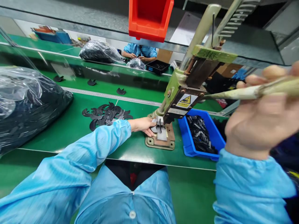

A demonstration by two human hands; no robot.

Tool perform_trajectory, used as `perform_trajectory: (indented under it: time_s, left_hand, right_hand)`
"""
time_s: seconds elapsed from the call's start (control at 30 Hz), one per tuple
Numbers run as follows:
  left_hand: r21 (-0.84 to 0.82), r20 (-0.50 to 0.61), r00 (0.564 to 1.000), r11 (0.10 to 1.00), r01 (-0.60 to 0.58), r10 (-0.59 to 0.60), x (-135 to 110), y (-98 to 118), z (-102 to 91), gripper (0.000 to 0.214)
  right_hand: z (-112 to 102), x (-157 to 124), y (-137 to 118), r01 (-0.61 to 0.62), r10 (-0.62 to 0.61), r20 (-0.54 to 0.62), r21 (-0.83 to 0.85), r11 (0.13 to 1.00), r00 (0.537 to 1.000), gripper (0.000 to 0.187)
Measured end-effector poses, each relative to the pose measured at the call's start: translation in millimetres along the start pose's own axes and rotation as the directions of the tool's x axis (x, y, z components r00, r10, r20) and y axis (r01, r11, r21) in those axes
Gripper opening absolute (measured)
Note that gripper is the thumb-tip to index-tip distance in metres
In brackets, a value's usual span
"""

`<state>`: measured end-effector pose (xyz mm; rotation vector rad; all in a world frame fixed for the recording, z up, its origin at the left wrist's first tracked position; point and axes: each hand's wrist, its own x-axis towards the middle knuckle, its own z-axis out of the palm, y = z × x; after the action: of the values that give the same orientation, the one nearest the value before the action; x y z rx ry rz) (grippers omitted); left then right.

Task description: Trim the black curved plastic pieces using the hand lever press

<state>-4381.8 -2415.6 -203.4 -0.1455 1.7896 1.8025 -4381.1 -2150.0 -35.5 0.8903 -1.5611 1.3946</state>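
Observation:
My left hand (143,125) reaches to the base of a green hand press (171,93), thumb and fingers closed on a small plastic part (154,128) at the metal fixture (161,136). The fingers partly hide that part, and its full shape does not show. A narrow black piece (160,124) stands in the fixture under the press head. At the right, my right hand (259,121), blurred and near the camera, is wrapped round the press's long pale lever (243,93). Left of the press lies a pile of black curved plastic parts (107,113).
A blue bin (187,143) of black parts stands right of the press. A big plastic bag (30,109) fills the left side. Overhead, a red bin (151,34) hangs at the shelf edge (93,26). A co-worker (140,53) sits across the green conveyor (140,90), which carries loose curved parts.

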Motion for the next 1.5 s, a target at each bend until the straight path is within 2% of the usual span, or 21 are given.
perform_trajectory:
  time_s: [0.07, 0.1, 0.13, 0.2, 0.27, 0.33, 0.4, 0.5, 0.63, 0.8, 0.93, 1.1, 1.2, 1.37, 1.43, 1.5]
  left_hand:
    - [-0.002, 0.001, 0.999, 0.999, -0.036, 0.036, -18.8, -5.5, -3.1, 0.032]
    - [-0.002, 0.015, 0.999, 0.999, -0.050, 0.050, -30.3, -8.6, -5.3, 0.032]
    - [-0.003, 0.039, 0.997, 0.998, -0.061, 0.061, -42.5, -12.0, -7.6, 0.033]
    - [-0.012, 0.092, 0.992, 0.996, -0.087, 0.088, -67.1, -18.8, -10.9, 0.039]
    - [-0.019, 0.126, 0.986, 0.994, -0.112, 0.113, -88.4, -24.8, -11.5, 0.049]
    - [-0.008, 0.134, 0.983, 0.992, -0.124, 0.124, -104.2, -29.3, -9.3, 0.058]
    - [0.031, 0.116, 0.985, 0.991, -0.129, 0.125, -115.1, -32.0, -5.7, 0.062]
    - [0.125, 0.065, 0.991, 0.985, -0.122, 0.114, -127.1, -33.0, -0.8, 0.058]
    - [0.178, 0.039, 0.995, 0.979, -0.101, 0.096, -138.6, -33.2, 1.6, 0.053]
    - [-0.029, 0.187, 0.982, 0.999, -0.022, 0.028, -139.1, -41.1, 0.4, 0.065]
    - [-0.079, 0.214, 0.977, 0.997, 0.014, 0.003, -133.0, -46.5, -3.6, 0.070]
    - [0.099, 0.085, 0.993, 0.991, -0.089, 0.081, -128.8, -46.3, -11.0, 0.066]
    - [0.212, 0.000, 0.989, 0.967, -0.145, 0.148, -134.2, -46.8, -8.9, 0.059]
    - [0.353, -0.144, 0.930, 0.896, -0.270, 0.337, -144.4, -53.3, 4.4, 0.057]
    - [0.340, -0.129, 0.939, 0.903, -0.261, 0.320, -142.0, -57.6, 7.0, 0.060]
    - [0.219, -0.104, 0.963, 0.950, -0.222, 0.249, -136.3, -62.4, 6.3, 0.059]
  right_hand:
    - [3.4, -28.6, 6.1, -0.028, 0.019, -0.091, -0.104, 0.994, 0.996, 0.051]
    - [6.1, -52.6, 9.3, -0.107, 0.088, -0.126, -0.159, 0.981, 0.988, 0.050]
    - [9.8, -80.8, 12.0, -0.249, 0.228, -0.128, -0.185, 0.951, 0.965, 0.047]
    - [21.1, -140.8, 13.8, -0.400, 0.406, 0.001, -0.168, 0.901, 0.914, 0.030]
    - [37.8, -192.0, 10.3, -0.524, 0.541, 0.208, -0.132, 0.841, 0.815, 0.026]
    - [57.1, -225.3, 3.5, -0.608, 0.600, 0.348, -0.099, 0.788, 0.720, 0.026]
    - [74.2, -241.0, -3.2, -0.660, 0.625, 0.408, -0.070, 0.748, 0.666, 0.024]
    - [89.8, -246.5, -11.2, -0.695, 0.646, 0.413, -0.043, 0.717, 0.641, 0.022]
    - [95.4, -249.9, -21.0, -0.700, 0.651, 0.393, -0.025, 0.714, 0.650, 0.020]
    - [94.4, -259.5, -31.2, -0.677, 0.628, 0.396, -0.022, 0.736, 0.670, 0.018]
    - [93.0, -259.1, -33.0, -0.634, 0.598, 0.419, -0.065, 0.770, 0.683, 0.015]
    - [87.3, -242.3, -29.6, -0.502, 0.506, 0.511, -0.159, 0.850, 0.694, 0.015]
    - [81.7, -233.9, -27.7, -0.401, 0.429, 0.588, -0.187, 0.897, 0.686, 0.016]
    - [77.1, -234.5, -28.0, -0.299, 0.364, 0.646, -0.213, 0.930, 0.671, 0.019]
    - [76.1, -235.5, -28.6, -0.271, 0.345, 0.656, -0.217, 0.938, 0.671, 0.021]
    - [74.4, -234.9, -29.2, -0.248, 0.329, 0.663, -0.217, 0.944, 0.673, 0.018]
